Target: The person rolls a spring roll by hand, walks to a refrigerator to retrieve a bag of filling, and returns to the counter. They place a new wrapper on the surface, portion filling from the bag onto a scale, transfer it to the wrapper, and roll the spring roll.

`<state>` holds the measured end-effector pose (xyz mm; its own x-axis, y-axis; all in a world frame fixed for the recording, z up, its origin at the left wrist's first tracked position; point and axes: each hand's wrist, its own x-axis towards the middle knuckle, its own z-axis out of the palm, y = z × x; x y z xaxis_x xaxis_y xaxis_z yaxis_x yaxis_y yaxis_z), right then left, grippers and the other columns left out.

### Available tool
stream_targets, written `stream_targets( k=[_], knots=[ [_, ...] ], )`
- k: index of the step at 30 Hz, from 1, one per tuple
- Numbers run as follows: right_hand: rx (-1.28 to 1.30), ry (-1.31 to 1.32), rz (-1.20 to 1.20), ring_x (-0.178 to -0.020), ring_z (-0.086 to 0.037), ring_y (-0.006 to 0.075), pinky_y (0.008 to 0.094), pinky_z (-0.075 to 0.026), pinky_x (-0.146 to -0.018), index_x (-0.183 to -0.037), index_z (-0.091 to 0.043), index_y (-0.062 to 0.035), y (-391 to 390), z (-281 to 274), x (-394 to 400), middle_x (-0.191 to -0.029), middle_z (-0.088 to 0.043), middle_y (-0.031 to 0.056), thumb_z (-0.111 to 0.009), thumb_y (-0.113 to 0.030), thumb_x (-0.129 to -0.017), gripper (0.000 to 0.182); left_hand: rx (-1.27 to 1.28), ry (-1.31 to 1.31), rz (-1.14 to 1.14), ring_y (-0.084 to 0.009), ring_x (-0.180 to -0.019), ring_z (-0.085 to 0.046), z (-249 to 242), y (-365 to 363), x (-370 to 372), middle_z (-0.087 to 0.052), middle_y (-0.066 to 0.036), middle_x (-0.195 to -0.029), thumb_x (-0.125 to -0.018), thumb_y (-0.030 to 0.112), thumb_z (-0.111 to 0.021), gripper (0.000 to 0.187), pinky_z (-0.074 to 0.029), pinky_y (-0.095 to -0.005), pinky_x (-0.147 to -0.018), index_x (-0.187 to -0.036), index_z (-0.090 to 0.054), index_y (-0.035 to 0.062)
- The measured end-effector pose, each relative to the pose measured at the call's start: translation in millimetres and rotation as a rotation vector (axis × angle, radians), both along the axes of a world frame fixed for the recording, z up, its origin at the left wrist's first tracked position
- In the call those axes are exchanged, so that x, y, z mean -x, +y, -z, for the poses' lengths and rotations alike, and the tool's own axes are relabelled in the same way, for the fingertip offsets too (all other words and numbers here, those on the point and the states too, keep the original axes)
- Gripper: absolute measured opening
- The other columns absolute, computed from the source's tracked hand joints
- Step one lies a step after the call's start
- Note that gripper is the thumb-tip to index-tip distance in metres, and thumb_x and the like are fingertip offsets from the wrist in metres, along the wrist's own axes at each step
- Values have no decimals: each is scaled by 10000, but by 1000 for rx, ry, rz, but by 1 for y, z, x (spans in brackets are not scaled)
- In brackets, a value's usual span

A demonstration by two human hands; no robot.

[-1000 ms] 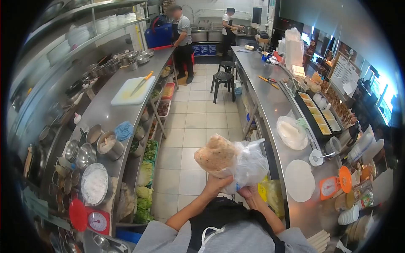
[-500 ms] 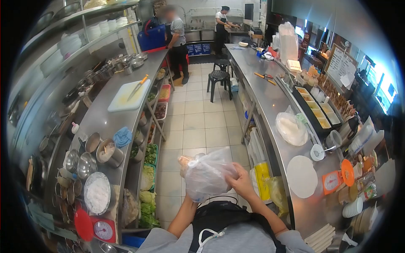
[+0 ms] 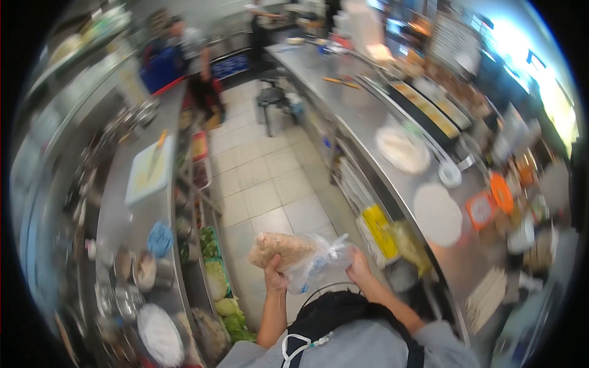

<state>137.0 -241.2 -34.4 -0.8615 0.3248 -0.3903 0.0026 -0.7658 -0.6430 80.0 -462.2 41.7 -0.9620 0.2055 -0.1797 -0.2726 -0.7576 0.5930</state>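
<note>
A clear plastic bag [image 3: 319, 260] is held over the aisle in front of my body, with a pale pinkish-brown food mass [image 3: 282, 247] filling its left part. My left hand [image 3: 274, 274] is closed on the food-filled part, thumb on top. The loose, twisted right end of the bag is pinched in my right hand [image 3: 358, 268]. What the food is cannot be made out through the plastic and blur.
Left counter [image 3: 116, 214] bears a cutting board [image 3: 146, 175] with a knife, pots and a bowl of white powder [image 3: 161, 336]. Right counter [image 3: 392, 165] holds a white round sheet [image 3: 437, 214] and an orange scale [image 3: 482, 210]. Stools [image 3: 270, 101] and two people stand farther off.
The bag has turned, so the food mass shows more fully at its left. My left hand has come into view on it. The camera view has swung to the right and tilted.
</note>
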Motion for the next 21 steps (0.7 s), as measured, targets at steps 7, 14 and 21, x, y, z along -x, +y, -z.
stream_targets(
  k=[7,14,21],
  knots=[
    [-584,-24,-111,-1175,-439,249,369,-380,-961,-1298,-428,-171,22,-105,-61,-1285,-445,82,-589,-241,-820,509,69,-194,375,-280,-1031,-572,-30,62,0,-582,-142,-1126,-794,187,-634,467,-460,-415,-920,-1200,-498,3],
    [-1050,-311,93,-956,-582,277,369,-456,-796,-1074,-562,-43,40,-71,-140,-1037,-576,166,-637,-34,-669,412,263,78,648,-272,-1059,-550,-41,140,-25,-546,-134,-1163,-779,123,-637,526,-456,-403,-908,-1248,-436,-6],
    [-1353,-398,477,-843,-591,372,372,-473,-738,-975,-592,-10,70,-61,-203,-901,-609,200,-557,27,-667,312,211,232,732,-264,-1079,-541,-80,207,-53,-528,-132,-1179,-775,82,-620,537,-456,-381,-925,-1263,-414,1]
  ],
)
